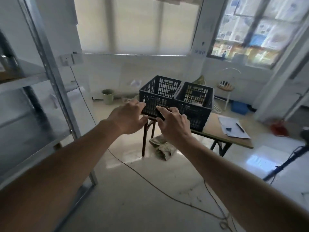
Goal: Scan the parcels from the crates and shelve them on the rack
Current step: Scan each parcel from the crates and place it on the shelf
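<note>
My right hand (pixel 173 122) pinches the dark scanner (pixel 160 113), light and stiff I judge; left hand (pixel 129 117) hangs loose, holding nothing.

Beyond the right grip (pixel 173 122), the surface (pixel 215 129) carries two dark crates (pixel 194 101) side by side, papers (pixel 233 127) and pen (pixel 240 127) further right

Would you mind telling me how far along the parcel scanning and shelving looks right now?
Done: unclear; something brown sits on the rack, too blurred to name. In hand: the right hand grips a small dark device, possibly the scanner; the left hand is empty. Left: the right crate holds items; the left crate's contents cannot be seen.
</note>
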Demonstrator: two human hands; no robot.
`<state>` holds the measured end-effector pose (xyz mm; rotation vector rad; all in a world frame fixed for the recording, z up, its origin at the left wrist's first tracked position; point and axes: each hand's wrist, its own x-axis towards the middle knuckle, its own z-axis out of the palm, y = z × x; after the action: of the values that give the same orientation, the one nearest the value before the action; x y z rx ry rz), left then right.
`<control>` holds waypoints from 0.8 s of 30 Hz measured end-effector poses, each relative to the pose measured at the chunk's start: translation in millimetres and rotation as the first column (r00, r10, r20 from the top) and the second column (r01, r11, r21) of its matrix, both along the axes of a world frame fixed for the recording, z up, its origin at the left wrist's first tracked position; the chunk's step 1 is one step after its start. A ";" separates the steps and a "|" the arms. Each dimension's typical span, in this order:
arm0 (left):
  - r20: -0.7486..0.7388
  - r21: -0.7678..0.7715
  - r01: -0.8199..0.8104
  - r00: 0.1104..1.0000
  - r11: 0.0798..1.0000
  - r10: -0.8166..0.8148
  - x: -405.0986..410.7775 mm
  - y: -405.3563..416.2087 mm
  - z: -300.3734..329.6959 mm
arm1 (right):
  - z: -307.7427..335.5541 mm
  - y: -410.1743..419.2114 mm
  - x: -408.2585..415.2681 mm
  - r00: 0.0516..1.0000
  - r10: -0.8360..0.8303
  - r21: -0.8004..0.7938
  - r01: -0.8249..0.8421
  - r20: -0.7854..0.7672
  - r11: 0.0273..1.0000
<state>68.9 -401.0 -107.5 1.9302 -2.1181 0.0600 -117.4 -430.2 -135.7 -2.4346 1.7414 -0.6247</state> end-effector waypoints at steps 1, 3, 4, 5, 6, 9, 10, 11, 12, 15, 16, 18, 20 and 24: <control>-0.001 0.002 0.018 1.000 1.000 -0.018 -12.1 -17.4 -0.6 | -1.6 -13.8 -13.3 1.000 -0.022 0.007 0.022 0.007 1.000; -0.003 0.004 0.059 0.998 0.998 -0.059 -34.0 -54.5 -2.9 | -5.9 -42.1 -37.0 0.998 -0.068 0.012 0.068 0.018 0.998; 0.001 0.006 0.084 0.996 0.996 -0.084 -44.1 -74.7 -5.4 | -8.8 -56.7 -47.9 0.996 -0.091 0.013 0.091 0.021 0.996; 0.006 0.008 0.111 0.994 0.994 -0.111 -53.9 -96.9 -8.4 | -11.9 -73.1 -58.2 0.993 -0.115 0.016 0.115 0.024 0.993; 0.006 0.013 0.135 0.991 0.991 -0.135 -63.8 -119.2 -11.0 | -15.0 -90.2 -68.1 0.990 -0.137 0.023 0.136 0.020 0.990; -0.004 0.021 0.213 0.977 0.977 -0.213 -89.5 -188.8 -18.5 | -23.2 -148.0 -94.7 0.982 -0.187 0.054 0.187 -0.004 0.981; -0.012 0.029 0.238 0.971 0.971 -0.238 -96.1 -211.9 -20.9 | -25.3 -167.8 -102.2 0.978 -0.209 0.065 0.209 -0.004 0.976; -0.021 0.036 0.261 0.965 0.965 -0.260 -101.7 -235.4 -23.6 | -27.9 -187.2 -108.6 0.972 -0.233 0.067 0.233 -0.008 0.970; -0.027 0.049 0.284 0.959 0.958 -0.283 -107.4 -264.1 -26.0 | -30.9 -211.4 -114.6 0.965 -0.262 0.062 0.263 -0.017 0.963; -0.034 0.094 0.329 0.944 0.940 -0.327 -118.5 -327.6 -32.6 | -37.2 -260.0 -127.5 0.947 -0.322 0.069 0.322 -0.014 0.944; -0.030 0.109 0.342 0.940 0.933 -0.341 -121.9 -349.1 -35.2 | -39.8 -276.3 -130.7 0.939 -0.343 0.081 0.342 -0.003 0.936; -0.032 0.135 0.364 0.931 0.922 -0.363 -128.2 -389.5 -42.2 | -45.5 -309.1 -137.4 0.923 -0.384 0.099 0.382 0.003 0.919; -0.034 0.166 0.384 0.923 0.908 -0.384 -136.2 -424.9 -50.4 | -52.1 -340.7 -144.5 0.910 -0.414 0.122 0.411 -0.002 0.904; -0.025 0.228 0.416 0.906 0.880 -0.422 -157.8 -487.3 -70.1 | -66.5 -395.6 -160.2 0.893 -0.450 0.165 0.444 -0.004 0.880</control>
<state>-88.9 -888.3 -177.6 1.5333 -2.6100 -0.2589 -277.6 -825.7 -202.2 -1.9070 2.2620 -0.5280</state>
